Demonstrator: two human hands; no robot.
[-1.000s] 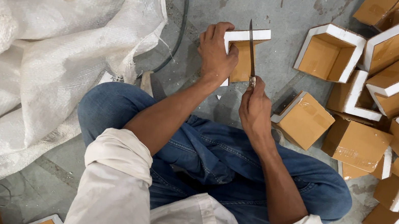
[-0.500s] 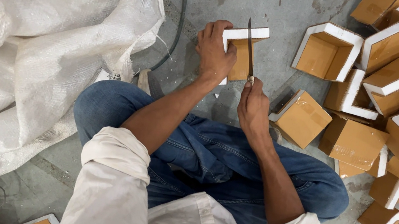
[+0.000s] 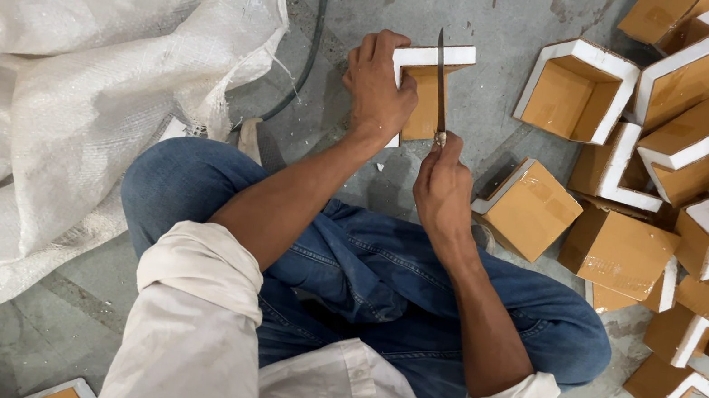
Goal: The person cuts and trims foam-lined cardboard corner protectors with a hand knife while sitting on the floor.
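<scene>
Hands both busy: your left hand (image 3: 379, 84) is clamped on a corner-shaped foam piece (image 3: 430, 77), white with brown facing, held against the concrete floor (image 3: 488, 16) just past your crossed legs. Your right hand (image 3: 443, 188) is closed round the handle of a thin knife (image 3: 440, 78), blade upright and lying along the piece's inner face. Risk as I judge it: left fingers sit just beside the blade, so a slip or sudden give in the foam could run the edge into them, or down toward your jeans (image 3: 362, 282). Piece could also twist if your grip loosens. Pile of similar corner pieces (image 3: 696, 171) lies to your right, white woven sack (image 3: 68, 88) to your left.
</scene>
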